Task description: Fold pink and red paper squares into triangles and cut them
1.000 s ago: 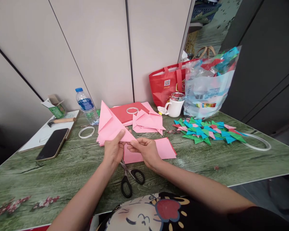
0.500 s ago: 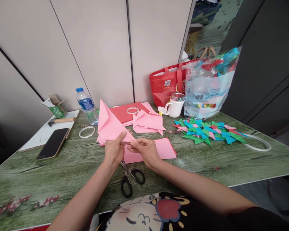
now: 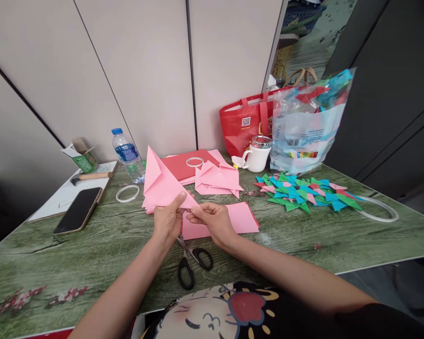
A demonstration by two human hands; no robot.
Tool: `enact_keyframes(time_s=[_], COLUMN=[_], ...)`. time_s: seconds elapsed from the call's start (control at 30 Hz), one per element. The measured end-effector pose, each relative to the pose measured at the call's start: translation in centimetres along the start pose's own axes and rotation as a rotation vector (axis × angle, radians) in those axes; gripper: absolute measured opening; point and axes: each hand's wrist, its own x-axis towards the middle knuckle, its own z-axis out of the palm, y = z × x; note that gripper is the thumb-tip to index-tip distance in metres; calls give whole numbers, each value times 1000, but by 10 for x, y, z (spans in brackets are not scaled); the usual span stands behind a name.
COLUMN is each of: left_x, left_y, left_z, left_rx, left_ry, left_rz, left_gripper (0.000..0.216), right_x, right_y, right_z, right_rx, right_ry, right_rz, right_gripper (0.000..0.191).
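Note:
A folded sheet of pink paper (image 3: 164, 187) is held up above the table, its tall point to the upper left. My left hand (image 3: 168, 217) is closed on its lower edge, thumb on top and fingers beneath. Beside it, my right hand (image 3: 214, 221) pinches the paper's right-hand corner between thumb and fingers. Under the hands lies a stack of pink and red paper (image 3: 242, 219). Black-handled scissors (image 3: 186, 259) rest just below, their blade tips hidden by the paper and hands.
Folded pink pieces (image 3: 217, 179) and red sheets (image 3: 183, 165) with a tape roll (image 3: 194, 162) lie behind. A bottle (image 3: 126, 153), phone (image 3: 78, 210) and hammer (image 3: 92, 176) are left. A white mug (image 3: 257, 157), plastic bag (image 3: 307, 136) and colourful folded pieces (image 3: 304, 192) stand or lie right.

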Motion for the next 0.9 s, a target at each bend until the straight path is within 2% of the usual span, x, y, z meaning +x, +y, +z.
enact_keyframes(time_s=[0.27, 0.53, 0.7, 0.8, 0.9], left_x=[-2, 4, 5, 4, 3], left_y=[3, 4, 6, 7, 8], left_z=[1, -4, -6, -5, -3], left_rx=[11, 19, 23, 35, 63], left_ry=[-11, -31, -39, -27, -16], left_rz=[-29, 4, 39, 21, 33], left_gripper=[30, 26, 25, 27, 29], right_x=[0, 0, 0, 2, 5], right_y=[-1, -2, -4, -3, -3], right_z=[-2, -4, -5, -6, -7], right_rx=[1, 33, 80, 60, -6], right_ry=[-26, -145, -196, -180, -101], right_rz=[-11, -24, 37, 55, 8], right_gripper=[23, 29, 28, 25, 23])
